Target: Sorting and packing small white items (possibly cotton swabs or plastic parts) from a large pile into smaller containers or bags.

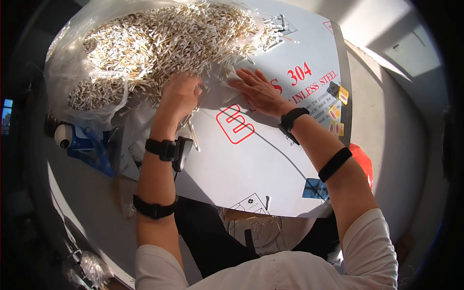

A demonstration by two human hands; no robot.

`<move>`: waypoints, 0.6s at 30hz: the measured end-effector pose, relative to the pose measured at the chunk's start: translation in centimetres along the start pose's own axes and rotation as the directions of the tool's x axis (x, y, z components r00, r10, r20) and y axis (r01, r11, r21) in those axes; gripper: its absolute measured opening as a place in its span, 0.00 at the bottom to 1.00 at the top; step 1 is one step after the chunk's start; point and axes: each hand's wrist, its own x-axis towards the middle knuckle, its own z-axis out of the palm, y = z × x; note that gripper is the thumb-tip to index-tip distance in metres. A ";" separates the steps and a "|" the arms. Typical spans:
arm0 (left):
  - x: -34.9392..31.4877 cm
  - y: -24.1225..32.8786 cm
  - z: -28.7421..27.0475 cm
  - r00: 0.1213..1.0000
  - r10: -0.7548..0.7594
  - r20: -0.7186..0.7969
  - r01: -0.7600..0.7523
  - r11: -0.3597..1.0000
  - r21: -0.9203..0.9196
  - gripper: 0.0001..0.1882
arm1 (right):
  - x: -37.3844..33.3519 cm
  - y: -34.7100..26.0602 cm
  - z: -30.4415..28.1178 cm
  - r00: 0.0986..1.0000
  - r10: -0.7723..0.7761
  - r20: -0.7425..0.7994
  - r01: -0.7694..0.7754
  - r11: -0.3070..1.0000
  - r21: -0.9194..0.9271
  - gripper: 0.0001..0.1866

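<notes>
A large heap of cotton swabs (145,43) with white tips and pale sticks spills from a big clear plastic bag (63,67) at the far left of the table. My left hand (182,94) is closed at the heap's near edge; what its fingers hold, if anything, is hidden. A few loose swabs (194,134) lie beside that wrist. To its right, my right hand (261,92) rests with fingers stretched out over a small translucent plastic piece (233,83), partly covered by the fingertips.
The light grey table sheet (232,179) carries red and black print. Small yellow packets (337,128) lie along its right side, and a dark blue packet (315,188) near the front edge. A blue-and-white object (82,140) stands left of the table; a red bag (362,164) is at right.
</notes>
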 end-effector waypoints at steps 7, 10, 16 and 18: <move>-12.6 2.0 0.0 0.969 -0.246 0.004 0.246 0.968 0.045 0.24 | -2.5 -4.5 -0.2 0.953 -0.280 0.116 0.270 0.958 0.094 0.25; -14.8 1.2 2.3 0.987 -0.114 -0.114 0.103 0.990 -0.101 0.33 | -5.2 -6.6 -0.9 0.955 -0.262 0.136 0.211 0.928 0.306 0.27; -14.8 1.0 3.3 0.946 -0.267 -0.184 0.256 0.963 -0.085 0.30 | -9.7 1.2 -4.0 0.857 0.503 -0.108 -0.396 0.779 0.487 0.25; -14.7 0.8 3.2 0.944 -0.259 -0.202 0.246 0.965 -0.088 0.30 | -11.3 3.8 -3.9 0.874 0.454 -0.173 -0.461 0.888 -0.002 0.26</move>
